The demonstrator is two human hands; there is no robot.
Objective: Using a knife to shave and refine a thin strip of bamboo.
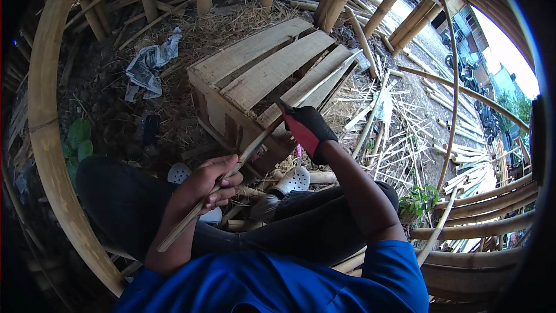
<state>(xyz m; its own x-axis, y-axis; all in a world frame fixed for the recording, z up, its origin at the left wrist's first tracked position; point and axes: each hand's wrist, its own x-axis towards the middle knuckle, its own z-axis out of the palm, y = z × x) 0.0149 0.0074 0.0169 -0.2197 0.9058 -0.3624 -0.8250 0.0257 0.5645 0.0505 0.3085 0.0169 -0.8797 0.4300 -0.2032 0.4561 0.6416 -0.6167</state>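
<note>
A long, thin bamboo strip (180, 229) slants across my lap and up over the slatted wooden crate (260, 81). My bare left hand (215, 181) is closed around the strip's lower part, in front of my knees. Further up, at the crate's near edge, my right hand (307, 129) wears a black and red glove. Its fingers are bent down against the strip. A narrow dark tip juts out on the glove's left side; whether it is a fingertip or part of a tool I cannot make out. The glove hides what lies beneath it.
Crumpled newspaper (153, 65) lies left of the crate on straw-strewn ground. Cut bamboo pieces (399, 136) are scattered to the right. A curved bamboo pole (46, 110) rises close on my left. Bamboo rails (486, 229) stand at lower right. My white clogs (293, 179) show below the crate.
</note>
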